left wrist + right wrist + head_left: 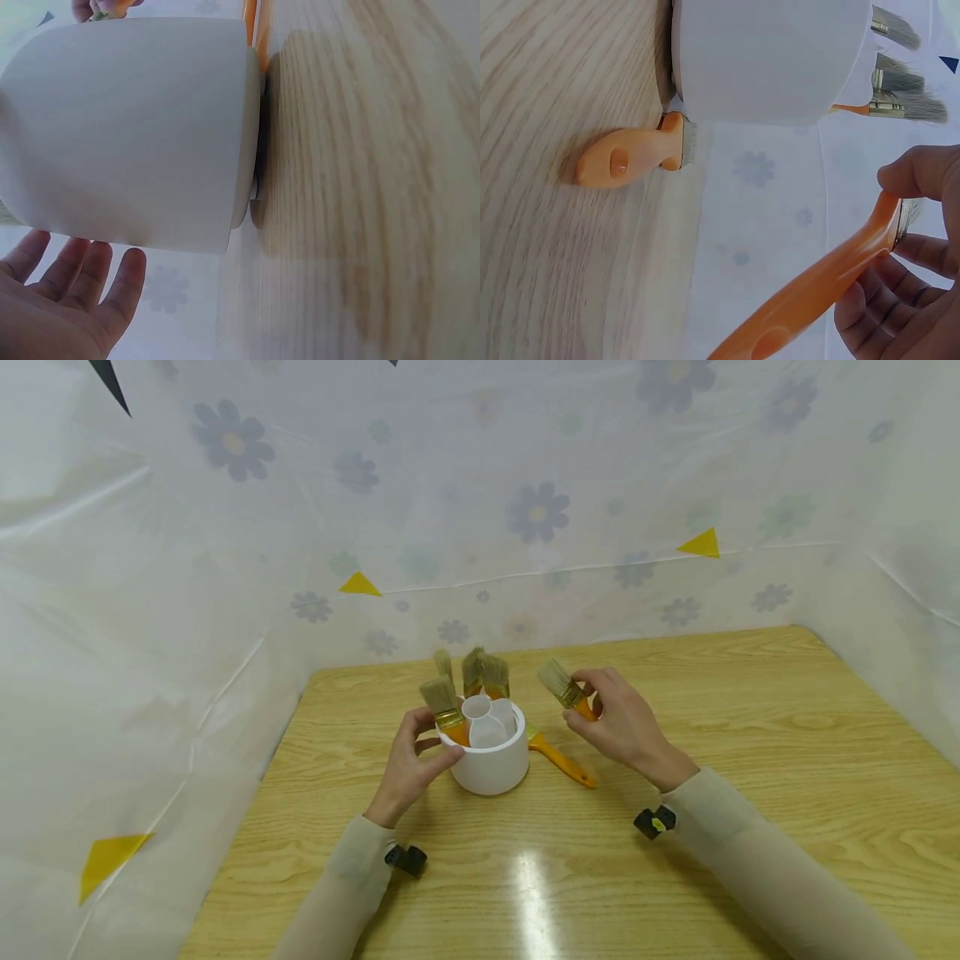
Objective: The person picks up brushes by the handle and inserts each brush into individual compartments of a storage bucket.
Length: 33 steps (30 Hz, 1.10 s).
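Observation:
A round white holder (489, 770) with inner compartments stands on the table. Several paintbrushes rise from it bristles up, one at its left (440, 697) and others at the back (495, 673). My left hand (408, 768) is at its left side, thumb by the front rim and fingers loosely bent; in the left wrist view the fingertips meet or nearly meet its wall (135, 135). To the right, clear of the holder, my right hand (622, 718) pinches a paintbrush (832, 270) near its metal band, bristles pointing up and left. Another paintbrush (561, 762) lies beside the holder.
The wooden table (750, 735) reaches a flower-patterned sheet (480, 552) at the back. Plain white sheeting (150, 652) hangs along the left, and more hangs on the right. Yellow triangles mark the sheets.

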Available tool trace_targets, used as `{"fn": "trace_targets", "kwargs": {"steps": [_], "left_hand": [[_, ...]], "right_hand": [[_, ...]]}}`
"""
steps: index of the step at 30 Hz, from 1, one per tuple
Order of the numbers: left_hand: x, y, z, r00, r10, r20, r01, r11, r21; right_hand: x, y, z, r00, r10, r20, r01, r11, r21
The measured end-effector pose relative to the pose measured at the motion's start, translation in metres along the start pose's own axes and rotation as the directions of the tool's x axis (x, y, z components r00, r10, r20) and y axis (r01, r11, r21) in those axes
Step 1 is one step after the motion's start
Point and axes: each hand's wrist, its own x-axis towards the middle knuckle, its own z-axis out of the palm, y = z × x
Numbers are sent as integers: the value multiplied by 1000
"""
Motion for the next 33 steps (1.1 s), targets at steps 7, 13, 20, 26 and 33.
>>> {"fn": "trace_targets", "kwargs": {"steps": [7,13,20,26,33], "left_hand": [[0,0,0,1000,6,-1,-6,1000,-1],[0,-2,0,1000,10,-4,-10,1000,-16],[0,-3,0,1000,8,-4,-8,1000,-15],[0,-2,-1,1000,0,-3,0,1000,-7],[1,-3,-1,1000,4,-4,-4,1000,-2]], "right_hand": [[1,-5,0,1000,-14,-27,14,1000,7],[3,-10,0,999,-27,-43,28,999,16],[4,-15,1,998,-34,-50,36,999,38],[5,-21,2,997,-47,-64,50,997,53],[6,-26,2,994,-66,-84,72,995,71]]}}
